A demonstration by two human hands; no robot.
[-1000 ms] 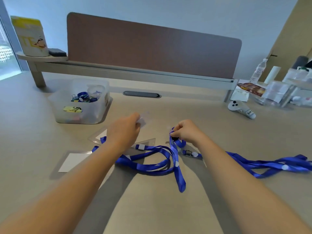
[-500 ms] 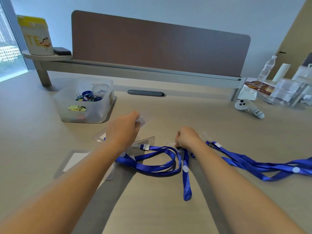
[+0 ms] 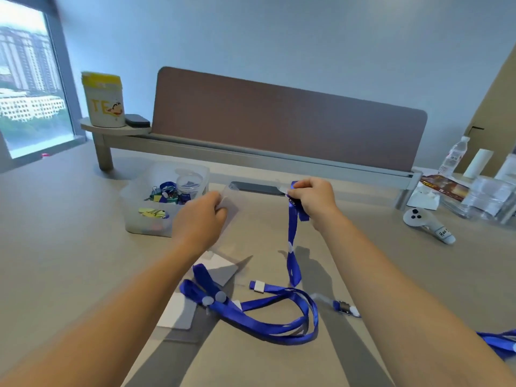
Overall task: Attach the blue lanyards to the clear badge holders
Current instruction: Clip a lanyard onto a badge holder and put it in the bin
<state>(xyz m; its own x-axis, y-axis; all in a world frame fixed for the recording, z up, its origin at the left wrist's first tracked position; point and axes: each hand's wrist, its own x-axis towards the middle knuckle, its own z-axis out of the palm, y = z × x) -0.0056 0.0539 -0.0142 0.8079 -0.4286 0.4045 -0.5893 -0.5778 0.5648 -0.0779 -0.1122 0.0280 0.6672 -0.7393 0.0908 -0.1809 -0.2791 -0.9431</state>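
Observation:
My left hand pinches a clear badge holder and holds it up above the table. My right hand grips the clip end of a blue lanyard, whose strap hangs down and loops on the table. The two hands are level, a short gap apart. Two more clear badge holders with white cards lie under the loop. Another lanyard's clip lies by my right forearm, and a strap shows at the right edge.
A clear plastic tub of binder clips stands at the left. A brown divider panel runs along the back, with a yellow-lidded canister on its shelf. A white controller, a water bottle and clear packets sit at the right.
Both hands have lifted off the table. The right hand raised the lanyard's clip end, so the strap hangs. The left hand raised the badge holder. The camera tilted up.

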